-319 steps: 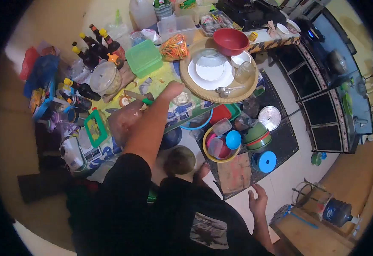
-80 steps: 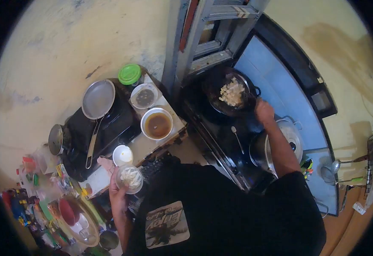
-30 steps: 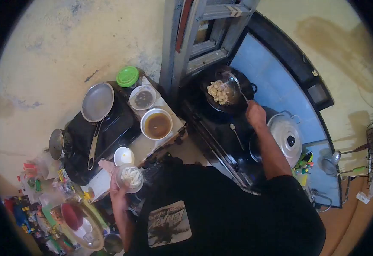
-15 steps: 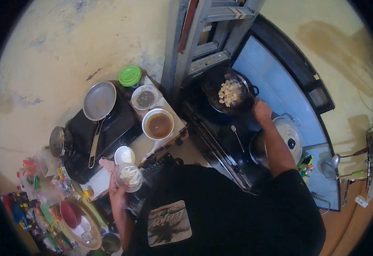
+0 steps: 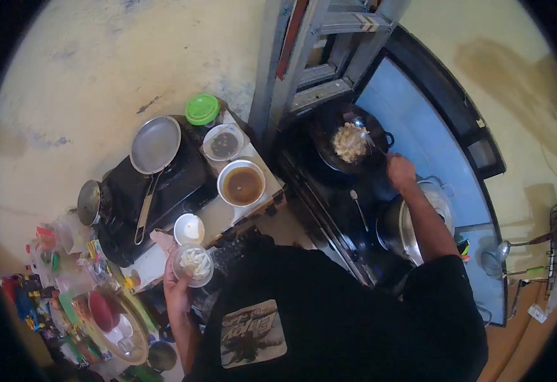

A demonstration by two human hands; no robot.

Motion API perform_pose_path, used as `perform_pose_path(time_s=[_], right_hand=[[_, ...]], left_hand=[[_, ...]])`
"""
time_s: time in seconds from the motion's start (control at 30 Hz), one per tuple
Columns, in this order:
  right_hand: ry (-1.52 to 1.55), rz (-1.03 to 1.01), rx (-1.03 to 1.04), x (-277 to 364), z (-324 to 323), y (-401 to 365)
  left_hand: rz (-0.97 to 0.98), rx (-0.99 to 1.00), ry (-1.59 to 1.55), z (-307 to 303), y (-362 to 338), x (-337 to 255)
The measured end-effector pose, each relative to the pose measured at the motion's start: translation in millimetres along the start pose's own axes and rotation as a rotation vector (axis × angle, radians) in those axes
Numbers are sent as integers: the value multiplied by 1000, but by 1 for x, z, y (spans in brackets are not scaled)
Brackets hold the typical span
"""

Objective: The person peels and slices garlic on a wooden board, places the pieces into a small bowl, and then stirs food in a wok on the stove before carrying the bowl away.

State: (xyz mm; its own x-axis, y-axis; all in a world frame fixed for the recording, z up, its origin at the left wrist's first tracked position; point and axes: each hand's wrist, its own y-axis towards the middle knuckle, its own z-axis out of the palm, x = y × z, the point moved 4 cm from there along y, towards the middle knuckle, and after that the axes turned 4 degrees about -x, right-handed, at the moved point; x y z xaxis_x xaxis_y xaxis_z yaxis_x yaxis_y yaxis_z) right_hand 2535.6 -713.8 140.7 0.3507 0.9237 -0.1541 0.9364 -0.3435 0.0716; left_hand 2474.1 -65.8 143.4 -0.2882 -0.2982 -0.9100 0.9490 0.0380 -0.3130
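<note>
My left hand [image 5: 175, 285] grips a clear bowl [image 5: 209, 275] holding white sliced pieces. Just above that bowl sits a small white bowl [image 5: 192, 238] with a little residue inside. At the stove, my right hand [image 5: 401, 172] is closed by the rim of a black wok [image 5: 329, 130], on what looks like a spatula [image 5: 366, 135]; it is blurred and its handle is mostly hidden. Pale browned chunks [image 5: 349, 145] lie in the wok around the tool's end. A spoon [image 5: 358, 207] rests on the stove top below the wok.
A large lidded pot [image 5: 407, 239] stands under my right forearm. To the left are a frying pan [image 5: 156, 145] on a black stove, a bowl of brown liquid [image 5: 242, 186] and a green-lidded jar [image 5: 202, 109]. A ladder [image 5: 323, 57] rises behind the wok.
My right hand has shifted slightly right and down in view, and the chunks in the wok have been pushed together. The left hand still holds the clear bowl in nearly the same place.
</note>
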Motion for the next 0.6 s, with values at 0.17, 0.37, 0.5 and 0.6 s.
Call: perform_pose_path(time_s=[0.17,0.37,0.5,0.6], right_hand=[[22,42,-150,-16,9,40],[-56,47,158,-9,51,45],[-23,37,101,-25,25,37],[14,161,87,-33,18,40]], left_hand=[[6,45,27,1,2,2],[14,52,60,10,3,-6],[-4,44,-20,7,0,-1],[-22,32,1,3,1,4]])
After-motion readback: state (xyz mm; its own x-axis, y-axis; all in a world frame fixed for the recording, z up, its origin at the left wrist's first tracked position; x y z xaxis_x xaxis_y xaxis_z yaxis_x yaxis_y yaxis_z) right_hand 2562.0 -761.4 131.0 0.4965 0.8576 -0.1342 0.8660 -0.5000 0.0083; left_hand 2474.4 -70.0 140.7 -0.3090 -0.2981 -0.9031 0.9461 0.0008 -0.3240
